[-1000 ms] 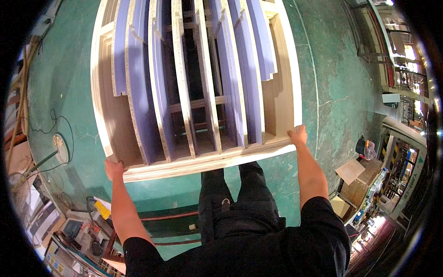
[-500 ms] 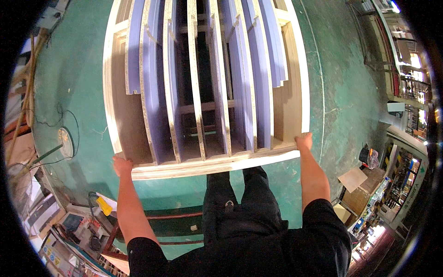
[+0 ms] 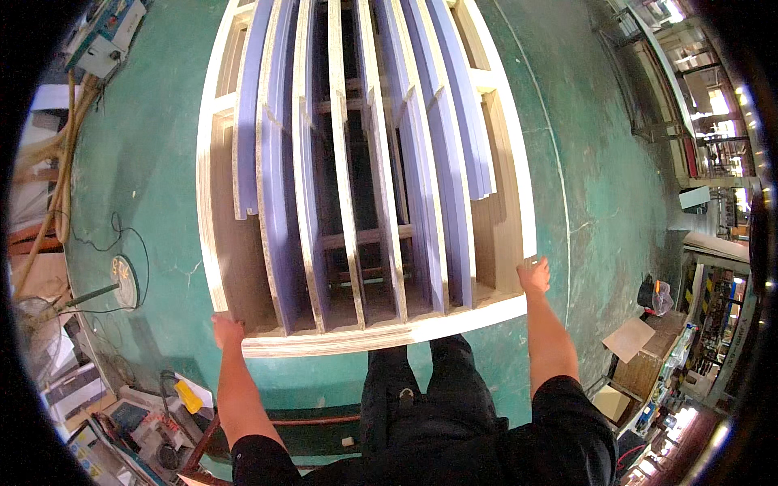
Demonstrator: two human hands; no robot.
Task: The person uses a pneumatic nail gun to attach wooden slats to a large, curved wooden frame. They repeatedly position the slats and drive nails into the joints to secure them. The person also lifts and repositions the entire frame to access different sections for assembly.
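In front of me is a large wooden frame point(image 3: 356, 342) of pale timber, its near bar crossing just ahead of my legs. Several long upright boards point(image 3: 442, 219) with purple-blue faces and pale edges run lengthwise inside it, side by side with gaps between. My left hand point(image 3: 228, 330) grips the frame's near left corner, fingers wrapped round the timber. At the near right corner my right hand point(image 3: 535, 275) is closed on the side of the frame; some of its fingers are hidden. The far end of the frame runs out of view.
Green floor point(image 3: 600, 219) surrounds the frame. A round base with a pole point(image 3: 124, 282) and a loose cable are on the left. Behind me on the left are a yellow object point(image 3: 188, 397) and cluttered gear. A workbench point(image 3: 648, 356) stands at right, with racks point(image 3: 656, 89) beyond.
The frame's near end and both hands now appear lower in the picture, closer to my body, and more of the frame shows. Both hands keep their hold.
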